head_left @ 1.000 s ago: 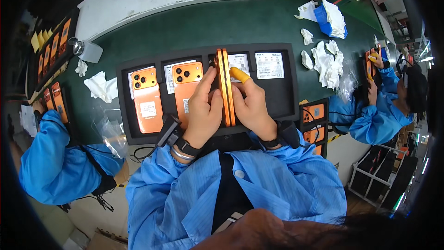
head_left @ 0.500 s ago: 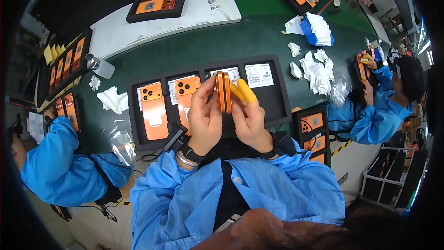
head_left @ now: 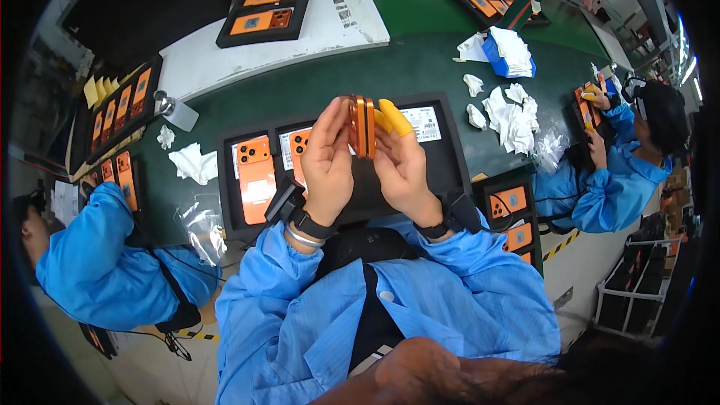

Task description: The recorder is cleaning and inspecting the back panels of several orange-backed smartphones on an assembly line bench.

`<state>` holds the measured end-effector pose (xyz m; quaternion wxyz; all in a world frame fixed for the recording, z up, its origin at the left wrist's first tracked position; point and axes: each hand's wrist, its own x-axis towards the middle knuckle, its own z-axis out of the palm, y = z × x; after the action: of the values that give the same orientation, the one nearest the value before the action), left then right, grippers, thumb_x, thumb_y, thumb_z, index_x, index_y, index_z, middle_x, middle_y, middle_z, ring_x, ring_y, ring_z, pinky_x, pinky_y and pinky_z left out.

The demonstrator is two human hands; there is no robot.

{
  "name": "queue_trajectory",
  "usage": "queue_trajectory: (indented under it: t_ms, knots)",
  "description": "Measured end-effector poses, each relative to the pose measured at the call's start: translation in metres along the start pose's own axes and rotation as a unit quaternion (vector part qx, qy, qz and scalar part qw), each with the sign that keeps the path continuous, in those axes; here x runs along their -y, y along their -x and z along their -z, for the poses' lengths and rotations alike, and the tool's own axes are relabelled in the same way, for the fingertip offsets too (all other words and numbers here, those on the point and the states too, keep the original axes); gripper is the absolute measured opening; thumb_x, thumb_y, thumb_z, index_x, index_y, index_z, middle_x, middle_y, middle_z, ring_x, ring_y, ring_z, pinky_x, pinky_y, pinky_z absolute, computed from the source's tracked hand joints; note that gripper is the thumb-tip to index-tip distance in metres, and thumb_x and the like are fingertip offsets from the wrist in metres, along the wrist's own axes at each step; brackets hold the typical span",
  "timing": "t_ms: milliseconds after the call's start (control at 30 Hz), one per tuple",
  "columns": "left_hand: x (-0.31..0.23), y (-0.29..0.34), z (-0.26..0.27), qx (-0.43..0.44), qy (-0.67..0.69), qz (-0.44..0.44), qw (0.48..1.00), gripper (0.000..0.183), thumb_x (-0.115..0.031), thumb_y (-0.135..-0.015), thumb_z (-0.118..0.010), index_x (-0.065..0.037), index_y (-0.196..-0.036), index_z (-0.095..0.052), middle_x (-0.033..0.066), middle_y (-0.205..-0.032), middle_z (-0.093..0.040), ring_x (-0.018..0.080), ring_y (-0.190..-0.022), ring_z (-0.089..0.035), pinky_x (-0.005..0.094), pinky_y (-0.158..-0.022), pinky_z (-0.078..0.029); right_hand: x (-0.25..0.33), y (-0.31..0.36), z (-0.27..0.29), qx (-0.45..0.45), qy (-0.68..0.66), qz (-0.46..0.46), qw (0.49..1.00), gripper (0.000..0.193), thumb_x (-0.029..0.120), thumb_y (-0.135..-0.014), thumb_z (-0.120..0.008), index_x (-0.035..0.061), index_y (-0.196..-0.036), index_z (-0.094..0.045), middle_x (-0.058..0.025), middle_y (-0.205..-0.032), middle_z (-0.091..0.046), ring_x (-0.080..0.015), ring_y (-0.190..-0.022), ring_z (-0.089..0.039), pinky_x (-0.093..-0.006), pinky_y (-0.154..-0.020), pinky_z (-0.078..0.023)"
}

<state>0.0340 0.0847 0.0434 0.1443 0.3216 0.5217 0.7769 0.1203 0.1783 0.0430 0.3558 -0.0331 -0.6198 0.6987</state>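
Note:
Two orange phones (head_left: 365, 129), face to face or back to back, stand upright and edge-on between my hands above a black tray (head_left: 459, 151). My left hand (head_left: 328, 161) presses its fingers along their left side, closed on them. From the right, my right hand (head_left: 403, 169) grips them, with yellow finger cots (head_left: 395, 117) on some fingers. In the tray's left part lies an orange phone (head_left: 257, 186), camera side up. A second phone (head_left: 298, 147) beside it is partly hidden by my left hand. A white printed label (head_left: 424, 124) lies in the tray's right part.
Crumpled white wipes (head_left: 512, 124) lie to the right, near a blue box (head_left: 511, 56) of wipes. At the left stand a pump bottle (head_left: 178, 113) and clear plastic (head_left: 204, 234). More phone trays (head_left: 262, 37) lie around. Co-workers in blue sit left (head_left: 112, 255) and right (head_left: 619, 180).
My hands have drawn slightly nearer the tray's far side with the phones still between them. The view has shifted a little.

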Motion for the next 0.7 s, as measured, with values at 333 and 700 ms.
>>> queue_trajectory:
  t_ms: [333,700]
  knots:
    - [0.021,0.07,0.012,-0.014,0.047,0.098,0.994,0.048,0.014,-0.095,-0.034,0.007,-0.142,-0.042,0.0205,-0.142,-0.052,0.0268,-0.132,-0.052,0.037,-0.113,-0.04,-0.01,0.073,0.022,0.05,0.174,0.001,0.983,0.053,-0.017,-0.084,-0.036,-0.0114,-0.136,-0.046,-0.0258,-0.129,-0.06,-0.0335,-0.12,-0.062,-0.039,-0.104,-0.049]
    - [0.025,0.062,0.018,0.008,0.0,0.116,0.993,0.053,0.016,-0.094,-0.037,0.007,-0.146,-0.037,0.0236,-0.144,-0.05,0.0297,-0.133,-0.052,0.0372,-0.111,-0.043,-0.023,0.063,0.026,-0.013,0.11,-0.079,0.991,0.048,-0.012,-0.095,-0.043,-0.009,-0.143,-0.038,-0.0241,-0.135,-0.058,-0.0289,-0.127,-0.058,-0.0368,-0.106,-0.047]
